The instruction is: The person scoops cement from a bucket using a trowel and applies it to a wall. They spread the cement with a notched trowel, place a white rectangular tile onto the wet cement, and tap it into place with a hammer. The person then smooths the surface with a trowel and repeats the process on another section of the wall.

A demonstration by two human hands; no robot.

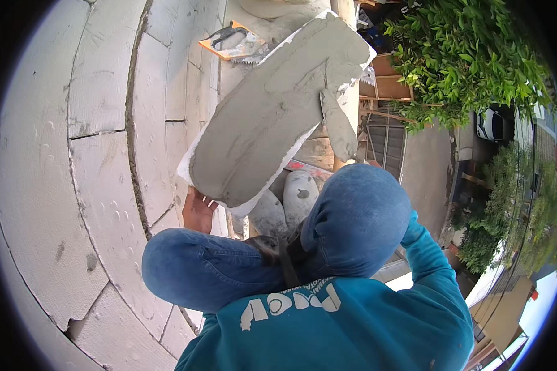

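Note:
A long white block [182, 166] slants before me, its upper face thickly coated with grey mortar [260, 114]. At its near left corner, my left hand [199, 211] holds the edge with its fingers curled against it; the thumb is hidden. A mortar-smeared trowel [339, 128] lies with its blade along the block's right side, its tip touching the grey coat. The trowel runs back toward my right hand [374, 164], of which only a sliver shows past my raised knee. That hand seems closed on the trowel's handle, though its fingers are hidden.
A wall of pale blocks [99, 179] rises close on my left. Beyond the mortar-coated block lies an orange-edged notched spreader [232, 42] with a black handle. Grey-stained bags [299, 191] sit below the block. On the right, the view drops to a street [430, 179] and leafy trees [470, 55].

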